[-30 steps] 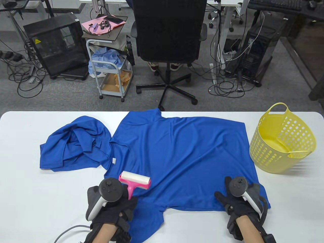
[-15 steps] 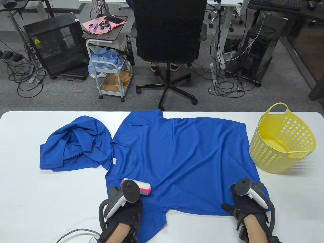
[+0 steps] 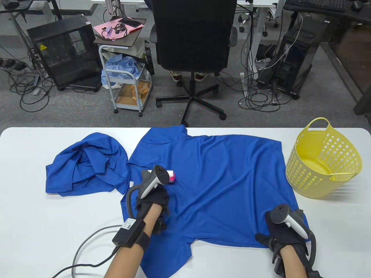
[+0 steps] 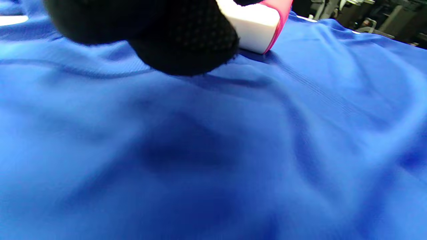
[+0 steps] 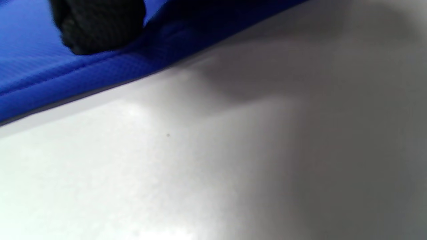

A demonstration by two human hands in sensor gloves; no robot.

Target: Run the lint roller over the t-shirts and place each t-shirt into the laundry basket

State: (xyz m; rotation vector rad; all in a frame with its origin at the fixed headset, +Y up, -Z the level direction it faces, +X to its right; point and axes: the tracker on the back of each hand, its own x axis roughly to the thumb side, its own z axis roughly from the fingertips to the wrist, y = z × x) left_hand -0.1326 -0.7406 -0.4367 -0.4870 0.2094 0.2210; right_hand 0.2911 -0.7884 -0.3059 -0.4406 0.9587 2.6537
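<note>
A blue t-shirt (image 3: 220, 179) lies spread flat across the middle of the white table (image 3: 37, 231). My left hand (image 3: 153, 197) grips the pink lint roller (image 3: 171, 176) and holds its white roll (image 4: 257, 30) down on the shirt's left half; the tracker hides most of the roller from above. My right hand (image 3: 285, 231) rests on the shirt's near right corner, one gloved fingertip (image 5: 96, 26) pressing the hem (image 5: 83, 80). A second blue t-shirt (image 3: 87, 165) lies crumpled at the left. The yellow laundry basket (image 3: 324, 162) stands at the right.
A cable (image 3: 87, 249) trails from my left wrist over the near table. Beyond the far edge stand a black office chair (image 3: 192, 37), a small trolley (image 3: 127, 84) and computer cases on the floor.
My left hand has pushed the lint roller away from me over the shirt, from the near hem toward its middle left. The right hand stays on the near right corner.
</note>
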